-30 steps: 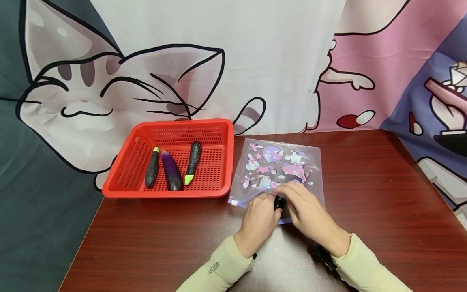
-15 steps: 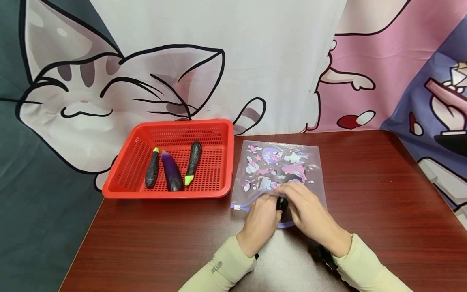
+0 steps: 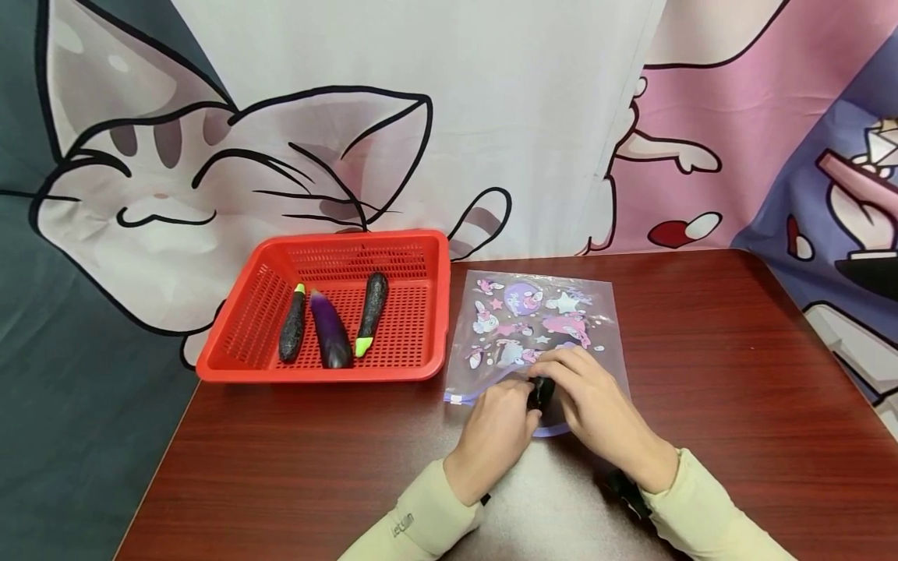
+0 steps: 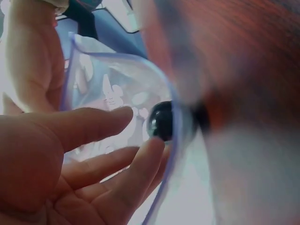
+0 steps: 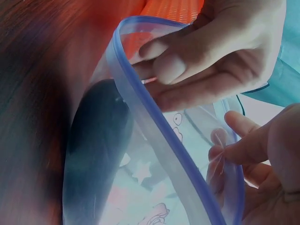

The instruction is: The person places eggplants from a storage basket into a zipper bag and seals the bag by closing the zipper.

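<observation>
A clear printed zip bag (image 3: 533, 323) lies flat with its purple-edged mouth toward me, spread apart. Inside the mouth is a dark, glossy eggplant (image 5: 96, 154), its rounded end near the opening; its far end is out of sight. My left hand (image 3: 494, 432) reaches into the mouth, thumb and fingers spread apart, fingertips right at the eggplant's end in the left wrist view. My right hand (image 3: 596, 409) pinches the bag's upper film between thumb and finger, holding that side raised. The white zip slider (image 3: 456, 399) sits at the mouth's left corner.
A red perforated basket (image 3: 323, 375) stands to the left on the brown table (image 3: 701, 351). It holds a purple eggplant (image 3: 328, 327) and two dark zucchini with green ends, the left zucchini (image 3: 291, 327) and the right zucchini (image 3: 373, 308). A printed cloth (image 3: 547, 140) hangs behind.
The bag has shifted slightly toward me since a second ago. My left hand has loosened and drawn back a little, showing more of the dark eggplant. The right hand stays nearly still.
</observation>
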The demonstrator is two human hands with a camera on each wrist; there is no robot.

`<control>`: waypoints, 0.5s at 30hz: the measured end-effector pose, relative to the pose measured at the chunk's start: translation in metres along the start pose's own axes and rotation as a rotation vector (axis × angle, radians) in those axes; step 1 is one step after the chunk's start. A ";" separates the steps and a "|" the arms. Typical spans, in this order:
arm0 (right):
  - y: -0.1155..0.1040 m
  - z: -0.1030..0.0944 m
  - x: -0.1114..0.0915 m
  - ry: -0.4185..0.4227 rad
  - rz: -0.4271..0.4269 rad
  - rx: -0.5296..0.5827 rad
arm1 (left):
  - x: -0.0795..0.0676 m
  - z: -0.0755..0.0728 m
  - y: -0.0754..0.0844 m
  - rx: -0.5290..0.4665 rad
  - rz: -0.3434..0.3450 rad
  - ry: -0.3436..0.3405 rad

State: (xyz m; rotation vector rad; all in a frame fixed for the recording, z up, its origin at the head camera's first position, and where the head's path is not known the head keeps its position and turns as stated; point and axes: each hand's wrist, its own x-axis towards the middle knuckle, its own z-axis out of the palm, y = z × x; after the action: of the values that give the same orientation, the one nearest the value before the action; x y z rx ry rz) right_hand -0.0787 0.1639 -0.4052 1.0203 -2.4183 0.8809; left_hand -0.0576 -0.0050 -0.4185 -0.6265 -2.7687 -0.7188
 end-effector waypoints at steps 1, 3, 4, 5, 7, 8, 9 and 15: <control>0.000 0.000 0.000 -0.002 -0.001 0.000 | -0.001 -0.003 0.000 -0.001 0.001 -0.011; 0.000 -0.001 0.000 -0.004 -0.001 -0.002 | -0.003 -0.010 -0.001 -0.004 0.008 -0.033; 0.000 -0.001 0.000 0.008 -0.014 -0.004 | -0.003 -0.013 -0.001 -0.009 0.008 -0.041; 0.001 0.000 0.001 0.022 -0.029 -0.005 | -0.004 -0.017 -0.001 -0.014 0.010 -0.052; 0.001 0.000 0.001 0.040 -0.048 -0.008 | -0.005 -0.026 -0.003 -0.031 0.000 -0.080; 0.002 0.000 0.001 0.042 -0.049 -0.005 | -0.005 -0.031 -0.004 -0.039 -0.005 -0.089; 0.002 0.000 0.001 0.045 -0.051 -0.003 | -0.005 -0.036 -0.004 -0.042 -0.009 -0.098; 0.003 0.000 0.002 0.037 -0.054 -0.001 | -0.002 -0.062 -0.009 -0.019 0.018 -0.141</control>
State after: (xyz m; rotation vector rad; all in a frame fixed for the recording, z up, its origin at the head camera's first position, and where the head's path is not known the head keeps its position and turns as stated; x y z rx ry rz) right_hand -0.0817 0.1644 -0.4054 1.0543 -2.3496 0.8729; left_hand -0.0537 -0.0446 -0.3698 -0.7311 -2.8833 -0.7247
